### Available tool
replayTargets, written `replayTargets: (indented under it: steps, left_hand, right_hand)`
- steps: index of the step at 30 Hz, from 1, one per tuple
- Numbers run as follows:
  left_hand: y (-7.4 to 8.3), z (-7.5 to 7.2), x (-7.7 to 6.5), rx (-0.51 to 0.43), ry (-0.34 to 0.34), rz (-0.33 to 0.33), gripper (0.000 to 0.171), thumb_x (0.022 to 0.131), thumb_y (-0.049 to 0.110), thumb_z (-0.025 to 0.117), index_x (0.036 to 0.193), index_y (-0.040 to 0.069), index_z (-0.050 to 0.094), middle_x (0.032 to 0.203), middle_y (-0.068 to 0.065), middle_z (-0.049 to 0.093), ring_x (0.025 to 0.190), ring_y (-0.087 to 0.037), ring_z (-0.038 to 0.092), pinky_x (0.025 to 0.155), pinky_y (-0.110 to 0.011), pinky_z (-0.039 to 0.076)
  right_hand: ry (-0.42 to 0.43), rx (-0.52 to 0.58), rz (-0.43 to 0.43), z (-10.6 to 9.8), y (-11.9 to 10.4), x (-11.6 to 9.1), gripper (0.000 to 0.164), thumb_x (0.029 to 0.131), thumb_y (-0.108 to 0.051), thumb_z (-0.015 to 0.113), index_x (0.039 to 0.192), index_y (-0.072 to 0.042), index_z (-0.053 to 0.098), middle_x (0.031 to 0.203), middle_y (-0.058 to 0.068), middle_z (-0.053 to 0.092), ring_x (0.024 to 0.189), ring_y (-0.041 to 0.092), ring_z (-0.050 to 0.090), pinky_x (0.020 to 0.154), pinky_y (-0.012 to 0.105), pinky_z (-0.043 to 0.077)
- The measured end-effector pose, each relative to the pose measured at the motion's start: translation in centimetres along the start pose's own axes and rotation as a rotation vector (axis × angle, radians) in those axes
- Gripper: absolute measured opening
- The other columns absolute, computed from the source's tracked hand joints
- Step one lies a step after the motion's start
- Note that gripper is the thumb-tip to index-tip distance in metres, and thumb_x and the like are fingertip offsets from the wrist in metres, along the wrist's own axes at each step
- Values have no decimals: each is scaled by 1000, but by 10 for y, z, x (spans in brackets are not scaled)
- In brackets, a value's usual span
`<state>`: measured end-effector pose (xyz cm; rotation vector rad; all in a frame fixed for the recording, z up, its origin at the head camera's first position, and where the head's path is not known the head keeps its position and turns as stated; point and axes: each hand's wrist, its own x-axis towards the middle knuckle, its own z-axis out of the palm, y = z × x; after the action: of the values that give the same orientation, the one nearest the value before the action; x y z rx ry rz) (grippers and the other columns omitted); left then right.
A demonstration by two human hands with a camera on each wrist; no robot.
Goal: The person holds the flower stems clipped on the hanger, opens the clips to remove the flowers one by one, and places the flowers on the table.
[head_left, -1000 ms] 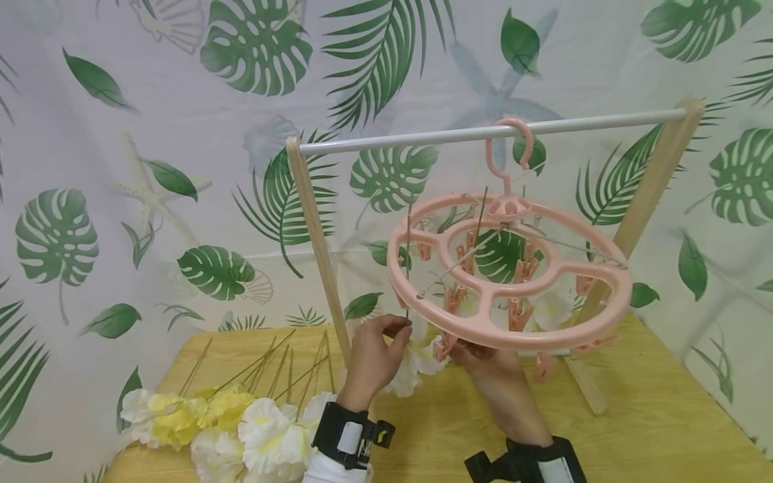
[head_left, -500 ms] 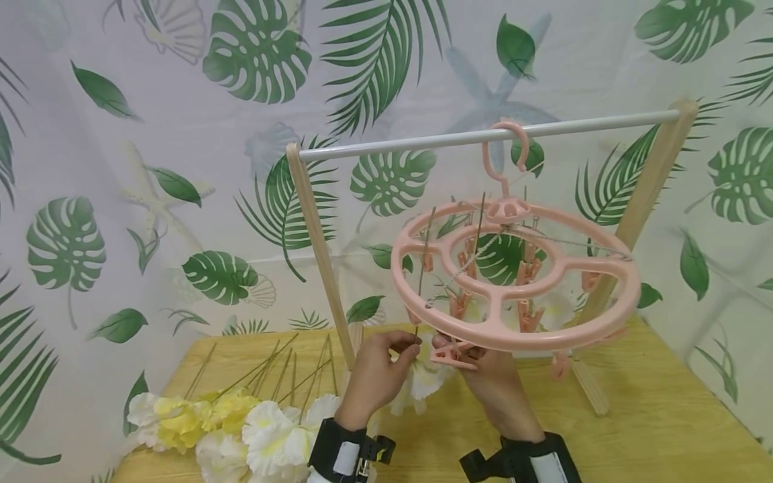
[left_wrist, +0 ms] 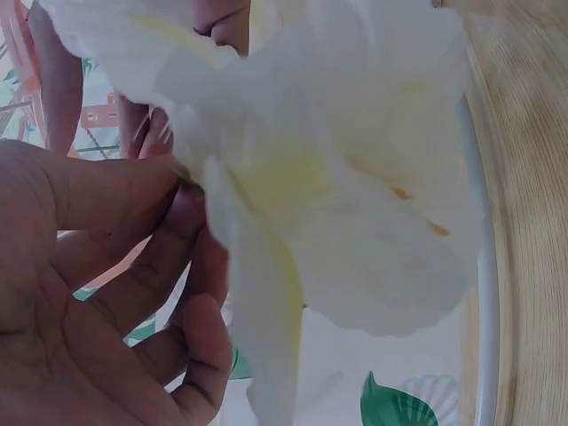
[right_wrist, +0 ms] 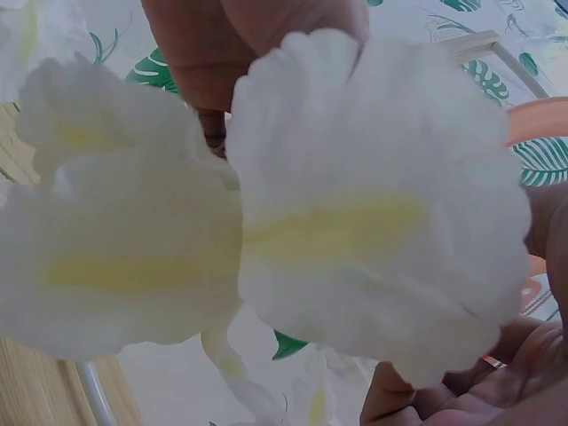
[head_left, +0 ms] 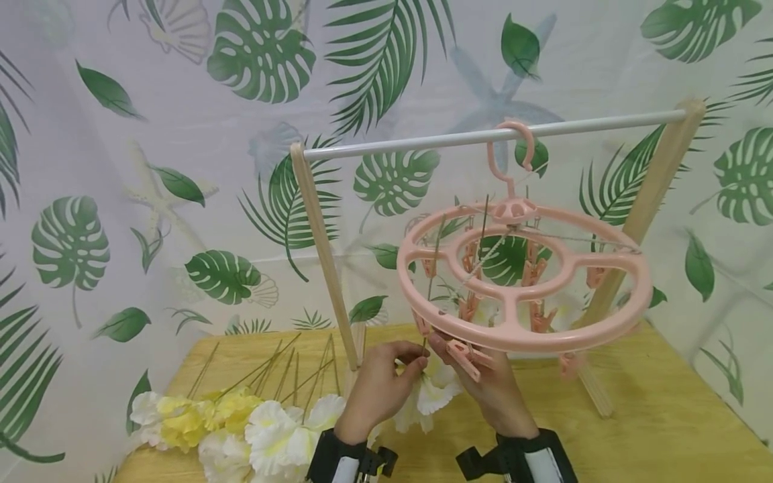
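My left hand (head_left: 386, 386) pinches the stem of a white artificial flower (left_wrist: 373, 204) just behind its petals. The bloom hangs downward, and its thin stem (head_left: 435, 258) rises through the pink ring of a round clip hanger (head_left: 510, 298). Under the ring's front left edge, my right hand (head_left: 501, 396) holds a pink clothespin (head_left: 468, 360) close to the stem. In the right wrist view the white petals (right_wrist: 355, 204) cover much of both hands, so the clothespin's tips are hidden.
The hanger hooks over a white rail (head_left: 410, 142) between wooden posts (head_left: 323, 248). Several pink clothespins (head_left: 537, 315) dangle below its rings. Another stem (head_left: 485, 225) stands up inside the hanger. White and yellow flowers (head_left: 241, 422) lie at the left of the wooden table (head_left: 664, 416).
The flower stem has gone from upright to leaning right, and its top is lower. Both hands have dropped slightly, the left also rightward. The clothespin has turned, and the hanger has shifted a little right.
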<state>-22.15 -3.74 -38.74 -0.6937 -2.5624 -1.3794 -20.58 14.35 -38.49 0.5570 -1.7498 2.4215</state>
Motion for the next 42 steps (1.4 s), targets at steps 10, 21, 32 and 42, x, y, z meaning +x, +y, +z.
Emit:
replayTargets:
  steps: [10, 21, 32, 42]
  left_hand:
    - [5, -2, -5, 4, -27, 19, 16, 99, 11, 66, 107, 3, 77, 92, 0, 74, 88, -13, 67, 73, -29, 50]
    - [9, -4, -6, 23, -45, 40, 14, 99, 10, 66, 107, 5, 77, 94, 0, 74, 89, -12, 67, 75, -29, 50]
    - [12, -4, -6, 35, -58, 46, 15, 100, 11, 65, 107, 7, 77, 93, 1, 75, 87, -10, 67, 75, -29, 49]
    - [12, -5, -6, 36, -72, 30, 15, 100, 11, 65, 107, 7, 78, 93, 1, 75, 87, -7, 66, 74, -27, 50]
  right_hand:
    - [85, -359, 187, 11, -9, 11, 31, 99, -20, 69, 126, -4, 68, 114, 6, 70, 102, 17, 63, 92, 38, 49]
    - [108, -271, 177, 12, -10, 12, 36, 97, -14, 70, 130, 0, 67, 117, 5, 71, 102, 15, 66, 93, 36, 50]
    - [1, -214, 337, 10, -15, 14, 51, 101, -35, 63, 146, -14, 48, 153, 6, 43, 146, 26, 33, 118, 61, 19]
    - [-35, -244, 356, 13, -18, 23, 55, 100, -44, 60, 145, -15, 46, 148, 11, 42, 145, 26, 28, 117, 65, 9]
